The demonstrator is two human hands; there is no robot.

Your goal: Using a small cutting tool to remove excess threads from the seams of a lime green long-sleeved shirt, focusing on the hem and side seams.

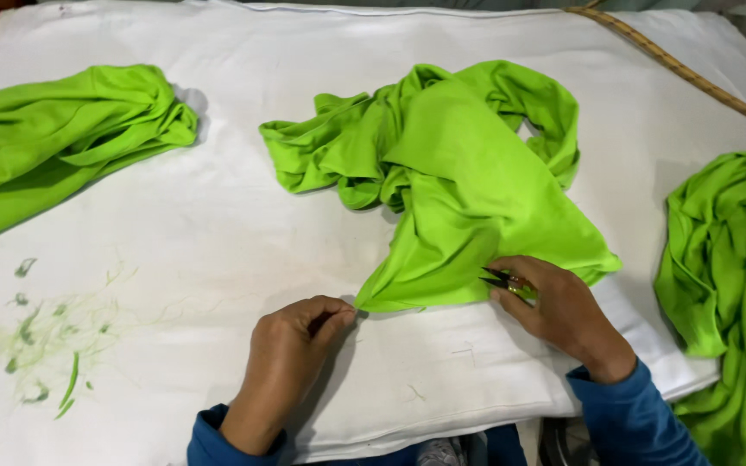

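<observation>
A crumpled bright green garment (451, 173) lies in the middle of a white padded table (218, 224). My left hand (291, 354) pinches the garment's near corner against the table. My right hand (554, 306) rests on the garment's lower edge and holds a small pair of thread snips (504, 281) with green handles, blades pointing left along the hem. Both wrists wear blue sleeves.
Another green garment (53, 138) is bunched at the far left, and a third green garment (731, 276) hangs over the right edge. Green thread trimmings (45, 345) are scattered at the near left. A braided rope (684, 69) crosses the far right corner.
</observation>
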